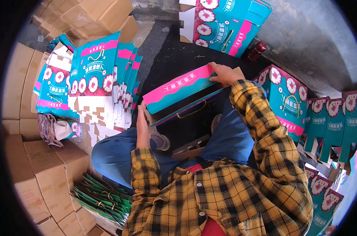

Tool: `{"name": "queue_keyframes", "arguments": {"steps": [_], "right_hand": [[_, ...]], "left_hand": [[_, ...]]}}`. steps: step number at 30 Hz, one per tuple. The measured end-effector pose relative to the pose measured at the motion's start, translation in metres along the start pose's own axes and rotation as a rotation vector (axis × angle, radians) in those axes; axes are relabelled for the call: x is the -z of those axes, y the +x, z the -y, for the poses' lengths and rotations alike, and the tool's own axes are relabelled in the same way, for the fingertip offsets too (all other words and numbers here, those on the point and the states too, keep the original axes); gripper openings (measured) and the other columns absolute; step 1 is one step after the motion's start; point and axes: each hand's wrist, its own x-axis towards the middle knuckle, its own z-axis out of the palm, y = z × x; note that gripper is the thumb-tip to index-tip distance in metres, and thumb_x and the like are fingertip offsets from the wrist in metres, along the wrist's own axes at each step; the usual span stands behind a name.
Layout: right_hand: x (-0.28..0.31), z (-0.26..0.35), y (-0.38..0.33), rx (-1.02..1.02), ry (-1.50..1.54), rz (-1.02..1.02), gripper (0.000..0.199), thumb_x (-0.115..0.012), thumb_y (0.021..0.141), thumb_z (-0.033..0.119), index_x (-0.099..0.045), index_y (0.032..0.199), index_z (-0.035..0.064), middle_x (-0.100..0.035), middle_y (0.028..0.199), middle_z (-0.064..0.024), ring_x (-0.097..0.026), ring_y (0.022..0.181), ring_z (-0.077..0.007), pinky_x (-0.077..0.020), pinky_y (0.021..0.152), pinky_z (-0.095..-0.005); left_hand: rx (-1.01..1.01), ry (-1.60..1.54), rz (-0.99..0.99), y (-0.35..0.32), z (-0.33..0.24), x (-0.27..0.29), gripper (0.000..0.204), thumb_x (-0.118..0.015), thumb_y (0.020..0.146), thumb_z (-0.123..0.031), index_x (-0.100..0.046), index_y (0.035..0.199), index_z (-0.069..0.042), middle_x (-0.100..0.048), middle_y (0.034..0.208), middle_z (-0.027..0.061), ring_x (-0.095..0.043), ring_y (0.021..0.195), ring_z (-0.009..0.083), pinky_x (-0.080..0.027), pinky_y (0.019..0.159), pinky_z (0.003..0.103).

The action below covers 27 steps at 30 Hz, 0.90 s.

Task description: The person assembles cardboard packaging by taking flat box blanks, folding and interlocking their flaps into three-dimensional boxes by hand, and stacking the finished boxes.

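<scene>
A teal and pink gift box (178,89) with a gold cord handle lies across my lap, partly folded. My left hand (142,126) grips its near left end beside my blue-jeaned knee. My right hand (224,74) holds its far right end, fingers curled over the edge. Both my arms wear yellow and black plaid sleeves.
A stack of flat teal boxes with flower prints (92,80) leans at the left. An assembled box (225,21) lies at the top, more (288,100) stand at the right. Brown cartons (40,173) line the left side. Green flat bags (105,198) lie low left. A dark bottle (256,51) rests on the floor.
</scene>
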Motion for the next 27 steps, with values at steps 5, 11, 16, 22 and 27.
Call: {"name": "queue_keyframes", "arguments": {"steps": [5,11,16,22,27], "right_hand": [[0.006,0.002,-0.006,0.017,-0.085,-0.047,0.068,-0.072,0.079,0.037,-0.042,0.133,0.0088,-0.062,0.115,-0.0203,-0.060,0.106,-0.0386,-0.0480,0.089,-0.0454],[0.025,0.008,-0.022,-0.115,-0.347,-0.320,0.053,-0.066,0.081,0.050,-0.061,0.110,0.0059,-0.067,0.100,-0.0169,-0.066,0.091,-0.0362,-0.0516,0.075,-0.0455],[0.039,-0.002,-0.043,-0.195,0.774,0.040,0.069,-0.053,0.086,0.064,-0.065,0.110,0.0004,-0.069,0.104,-0.0204,-0.065,0.098,-0.0374,-0.0500,0.088,-0.0444],[0.035,0.015,-0.058,0.096,0.425,0.538,0.078,-0.055,0.088,0.061,-0.050,0.133,-0.0023,-0.050,0.136,-0.0230,-0.042,0.131,-0.0316,-0.0314,0.110,-0.0400],[0.030,-0.006,-0.045,0.128,0.382,0.320,0.084,-0.072,0.076,0.055,-0.050,0.130,-0.0053,-0.057,0.126,-0.0257,-0.056,0.117,-0.0342,-0.0451,0.098,-0.0398]], "left_hand": [[0.100,0.494,0.065,0.023,0.046,0.039,0.075,-0.076,0.078,-0.021,-0.039,0.139,0.001,-0.057,0.122,0.0117,-0.057,0.105,0.0214,-0.045,0.089,0.032],[0.072,0.746,0.171,0.034,0.064,0.063,0.057,-0.071,0.085,-0.022,-0.044,0.131,-0.002,-0.056,0.120,0.0093,-0.057,0.104,0.0199,-0.046,0.090,0.035],[0.282,0.695,0.149,0.026,0.040,0.039,0.060,-0.072,0.084,-0.026,-0.042,0.132,-0.008,-0.056,0.118,0.0092,-0.057,0.103,0.0235,-0.051,0.080,0.043],[0.247,0.731,0.096,0.027,0.054,0.063,0.060,-0.073,0.083,-0.030,-0.043,0.131,-0.011,-0.055,0.122,0.0095,-0.057,0.105,0.0252,-0.052,0.075,0.043],[0.300,0.292,0.055,0.018,0.045,0.039,0.053,-0.071,0.082,-0.035,-0.055,0.121,-0.003,-0.065,0.101,0.0092,-0.061,0.084,0.0185,-0.049,0.070,0.032]]}}
